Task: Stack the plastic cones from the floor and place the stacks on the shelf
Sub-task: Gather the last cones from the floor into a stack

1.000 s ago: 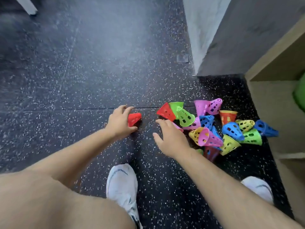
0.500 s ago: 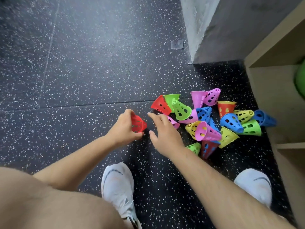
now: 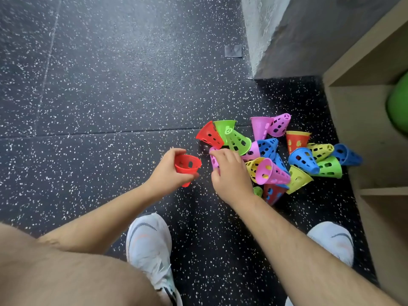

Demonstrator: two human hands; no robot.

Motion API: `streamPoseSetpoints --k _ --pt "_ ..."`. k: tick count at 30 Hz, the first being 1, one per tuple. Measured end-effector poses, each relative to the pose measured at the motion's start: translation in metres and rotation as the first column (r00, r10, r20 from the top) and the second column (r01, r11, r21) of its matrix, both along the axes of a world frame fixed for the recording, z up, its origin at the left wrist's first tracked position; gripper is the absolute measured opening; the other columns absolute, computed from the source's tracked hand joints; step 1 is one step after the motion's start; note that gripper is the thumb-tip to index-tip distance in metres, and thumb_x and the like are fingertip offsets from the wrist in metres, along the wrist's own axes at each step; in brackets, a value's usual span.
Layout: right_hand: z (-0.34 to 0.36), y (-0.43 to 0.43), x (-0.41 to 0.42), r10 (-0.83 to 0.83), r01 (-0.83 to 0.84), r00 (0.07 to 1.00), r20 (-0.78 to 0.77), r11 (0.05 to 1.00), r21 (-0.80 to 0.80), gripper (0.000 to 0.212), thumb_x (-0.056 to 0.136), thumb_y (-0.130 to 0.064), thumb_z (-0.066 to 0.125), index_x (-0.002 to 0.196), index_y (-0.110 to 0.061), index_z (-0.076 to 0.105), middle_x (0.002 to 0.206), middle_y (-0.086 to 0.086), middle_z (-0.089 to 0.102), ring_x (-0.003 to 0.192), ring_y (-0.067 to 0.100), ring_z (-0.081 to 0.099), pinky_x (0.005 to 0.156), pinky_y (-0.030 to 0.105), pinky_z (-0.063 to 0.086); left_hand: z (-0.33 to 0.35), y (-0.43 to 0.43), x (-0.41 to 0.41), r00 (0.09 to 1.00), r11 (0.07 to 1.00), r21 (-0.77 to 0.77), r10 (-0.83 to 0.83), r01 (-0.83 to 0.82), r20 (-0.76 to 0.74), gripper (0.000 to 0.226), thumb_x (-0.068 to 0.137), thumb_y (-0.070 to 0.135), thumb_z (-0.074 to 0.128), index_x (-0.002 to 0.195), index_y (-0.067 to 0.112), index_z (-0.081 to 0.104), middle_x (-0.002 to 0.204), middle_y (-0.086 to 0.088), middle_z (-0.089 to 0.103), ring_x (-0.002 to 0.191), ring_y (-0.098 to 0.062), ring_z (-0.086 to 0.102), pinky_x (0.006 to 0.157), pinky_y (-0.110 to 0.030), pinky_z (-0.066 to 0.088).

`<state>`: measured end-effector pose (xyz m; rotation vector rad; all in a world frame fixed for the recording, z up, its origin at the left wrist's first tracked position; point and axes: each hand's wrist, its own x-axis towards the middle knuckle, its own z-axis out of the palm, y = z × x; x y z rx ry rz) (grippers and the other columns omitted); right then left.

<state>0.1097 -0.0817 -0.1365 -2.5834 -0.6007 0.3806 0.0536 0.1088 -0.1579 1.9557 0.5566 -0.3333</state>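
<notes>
My left hand (image 3: 167, 173) grips a red perforated cone (image 3: 187, 166) just above the floor, its wide mouth turned up toward me. Right beside it, my right hand (image 3: 229, 173) curls its fingers round a pink cone (image 3: 213, 160) at the near left edge of the pile; most of that cone is hidden by the fingers. The pile of several cones (image 3: 278, 155) in red, green, pink, blue, yellow and orange lies jumbled on the dark speckled floor to the right. The wooden shelf (image 3: 366, 120) stands at the right edge.
A green ball (image 3: 398, 104) sits inside the shelf's upper compartment. A grey wall corner (image 3: 260, 40) rises behind the pile. My two white shoes (image 3: 150, 241) stand on the floor below my arms, and my bare knee fills the lower left.
My left hand lifted the red cone off the floor and turned its mouth upward. My right hand moved forward from hovering open and closed on the pink cone.
</notes>
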Motion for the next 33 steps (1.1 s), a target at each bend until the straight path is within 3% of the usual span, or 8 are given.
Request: streamPoseSetpoints --k 5,9,11,15,19,23,28,33 --pt "-0.011 -0.005 0.003 -0.060 0.045 0.995 -0.078 0.983 -0.178 0.062 0.089 -0.017 0.056 0.147 -0.024 0.037 0.141 0.003 0.041 0.133 0.025 0.035 0.112 0.041 0.034 -0.003 -0.004 -0.003 1.000 1.000 -0.013 -0.010 0.010 0.003 0.076 0.073 0.014 0.093 0.134 0.020 0.048 0.111 0.011 0.063 0.090 0.004 0.063 0.070 -0.005 0.046" --pt "-0.020 -0.005 0.005 -0.009 0.000 0.999 -0.046 0.981 -0.194 0.047 0.089 -0.003 0.054 0.133 -0.022 0.052 0.127 0.005 0.049 0.115 0.030 0.049 0.096 0.041 0.044 -0.005 -0.005 -0.006 1.000 0.999 -0.025 -0.024 0.024 0.013 0.074 0.073 0.015 0.094 0.131 0.022 0.049 0.114 0.011 0.063 0.091 0.003 0.064 0.074 -0.009 0.050" --pt "-0.020 -0.006 0.007 0.002 -0.004 1.000 -0.016 0.992 -0.127 0.037 0.089 0.001 0.053 0.121 -0.017 0.059 0.112 0.003 0.051 0.101 0.029 0.053 0.085 0.041 0.047 -0.006 -0.003 -0.007 1.000 0.999 -0.022 -0.027 0.027 0.017 0.076 0.072 0.017 0.094 0.133 0.023 0.048 0.116 0.011 0.062 0.094 0.004 0.063 0.079 -0.010 0.049" --pt "-0.009 -0.004 0.011 -0.098 0.101 0.995 -0.035 0.989 0.109 0.029 0.094 -0.003 0.050 0.119 -0.015 0.059 0.110 0.002 0.057 0.098 0.024 0.055 0.079 0.040 0.048 -0.008 0.004 -0.011 1.000 1.000 -0.010 0.002 -0.002 0.018 0.079 0.071 0.017 0.095 0.133 0.022 0.046 0.116 0.011 0.062 0.100 0.007 0.060 0.080 -0.003 0.042" --pt "0.009 0.005 0.020 -0.273 0.286 0.958 -0.084 0.903 0.322 0.018 0.097 -0.011 0.050 0.110 -0.016 0.062 0.103 -0.005 0.063 0.091 0.013 0.058 0.077 0.029 0.047 -0.011 0.011 -0.014 1.000 1.000 0.011 0.012 -0.012 0.011 0.067 0.070 0.021 0.096 0.120 0.021 0.051 0.109 0.009 0.067 0.087 0.001 0.062 0.071 -0.008 0.042" --pt "0.024 0.018 0.026 -0.360 0.395 0.919 -0.163 0.815 0.424 0.021 0.094 -0.011 0.058 0.109 -0.020 0.070 0.102 -0.009 0.066 0.088 0.007 0.061 0.082 0.023 0.051 -0.008 0.011 -0.013 0.998 1.000 -0.030 -0.002 0.004 0.060 0.064 0.072 0.019 0.095 0.118 0.027 0.052 0.111 0.010 0.068 0.088 -0.001 0.065 0.079 -0.016 0.047" --pt "0.019 0.037 0.017 -0.180 0.249 0.958 -0.222 0.907 0.340 0.016 0.091 -0.017 0.062 0.101 -0.016 0.075 0.097 -0.009 0.066 0.092 0.009 0.060 0.088 0.028 0.049 -0.001 0.005 -0.006 0.988 0.992 -0.129 0.021 -0.001 0.155 0.064 0.076 0.012 0.092 0.124 0.027 0.052 0.117 0.007 0.068 0.098 -0.005 0.069 0.086 -0.020 0.055" --pt "0.004 0.042 0.002 -0.082 0.158 0.945 -0.317 0.962 0.224 0.030 0.088 -0.033 0.063 0.116 -0.024 0.070 0.109 -0.010 0.066 0.103 0.016 0.059 0.095 0.038 0.049 -0.002 0.001 -0.010 0.989 0.989 -0.144 -0.007 0.029 0.150 0.067 0.078 0.003 0.084 0.130 0.023 0.047 0.118 0.004 0.064 0.094 -0.001 0.063 0.085 -0.017 0.052"
